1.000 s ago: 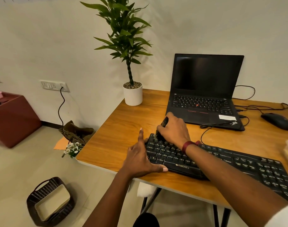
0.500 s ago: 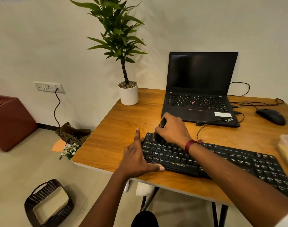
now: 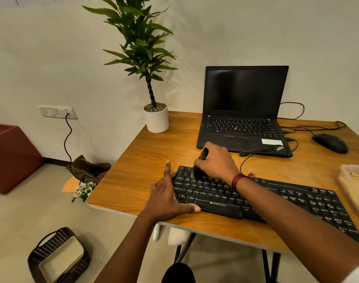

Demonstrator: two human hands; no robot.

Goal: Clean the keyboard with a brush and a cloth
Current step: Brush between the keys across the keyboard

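Observation:
A long black keyboard [image 3: 280,203] lies along the front of the wooden desk [image 3: 146,160]. My right hand [image 3: 216,162] grips a small black brush [image 3: 200,162], whose tip rests on the upper-left keys. My left hand [image 3: 166,197] presses on the keyboard's left end, index finger stretched out along the desk and thumb against the front edge. A yellow cloth [image 3: 358,180] sits in a pale container [image 3: 346,180] at the right edge of the desk.
An open black laptop [image 3: 244,111] stands behind the keyboard, with cables and a black mouse [image 3: 330,142] to its right. A potted plant [image 3: 155,117] occupies the back left corner. On the floor are a dark basket [image 3: 56,256], a brown box [image 3: 13,156] and flowers.
The brush tip has shifted slightly across the upper-left keys. The left hand stays on the keyboard's end. The head camera has drifted, so the scene sits a little differently.

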